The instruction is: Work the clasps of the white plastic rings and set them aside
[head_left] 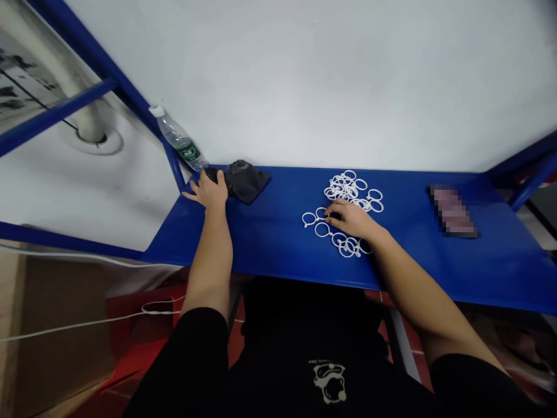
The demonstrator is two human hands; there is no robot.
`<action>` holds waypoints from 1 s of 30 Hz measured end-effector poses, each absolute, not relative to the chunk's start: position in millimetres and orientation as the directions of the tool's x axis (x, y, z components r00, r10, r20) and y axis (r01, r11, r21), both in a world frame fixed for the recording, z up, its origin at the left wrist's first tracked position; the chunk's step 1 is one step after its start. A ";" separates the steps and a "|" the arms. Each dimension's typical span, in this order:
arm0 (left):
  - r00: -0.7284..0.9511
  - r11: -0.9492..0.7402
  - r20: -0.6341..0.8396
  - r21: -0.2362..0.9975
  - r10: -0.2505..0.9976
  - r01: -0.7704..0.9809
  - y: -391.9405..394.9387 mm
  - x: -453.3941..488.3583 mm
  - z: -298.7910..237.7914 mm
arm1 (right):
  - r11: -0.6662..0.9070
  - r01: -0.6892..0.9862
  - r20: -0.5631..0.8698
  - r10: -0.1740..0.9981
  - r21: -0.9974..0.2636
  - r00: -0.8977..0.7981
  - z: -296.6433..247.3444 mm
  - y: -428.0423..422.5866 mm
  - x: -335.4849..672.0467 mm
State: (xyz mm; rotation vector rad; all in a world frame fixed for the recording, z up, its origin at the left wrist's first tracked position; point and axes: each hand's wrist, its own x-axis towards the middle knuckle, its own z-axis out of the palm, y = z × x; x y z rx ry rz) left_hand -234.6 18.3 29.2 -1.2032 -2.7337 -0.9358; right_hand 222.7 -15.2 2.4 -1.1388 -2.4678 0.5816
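My left hand (pixel 210 190) lies at the back left of the blue table (pixel 270 232), fingers spread over a small black object (pixel 212 173) that it partly hides. Just right of it rests a dark grey drawstring pouch (pixel 247 181). My right hand (pixel 350 218) is low over the table, thumb and fingers curled at the edge of a white plastic ring (pixel 321 213) and seemingly pinching it. Several more white rings (pixel 322 230) lie loosely in a row in front of this hand. Behind it sits a tangled heap of white rings (pixel 343 187).
A clear water bottle (pixel 180 139) with a green label stands at the back left corner. Toward the right lies a blurred-out flat rectangular object (pixel 454 212). Blue frame bars (pixel 130 104) rise at both ends, and a white wall (pixel 304 87) backs the table.
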 end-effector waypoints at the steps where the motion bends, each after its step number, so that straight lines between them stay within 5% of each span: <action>1: -0.694 0.534 0.203 0.504 0.690 0.679 18.8 -238.2 25.2 | 0.588 0.636 0.146 0.781 -0.500 -0.607 2.5 -15.2 222.7; 9: -0.569 0.432 0.411 0.382 0.712 0.817 8.3 -263.7 22.5 | 0.563 0.649 0.128 0.797 -0.512 -0.591 8.8 -16.4 223.7; 18: -0.658 0.531 0.255 0.421 0.709 0.735 -7.9 -287.6 1.2 | 0.575 0.651 0.125 0.789 -0.495 -0.602 11.1 -15.7 225.0; 30: -0.666 0.522 0.284 0.443 0.690 0.729 -3.1 -293.4 -9.7 | 0.604 0.637 0.165 0.774 -0.479 -0.611 8.2 -14.9 226.3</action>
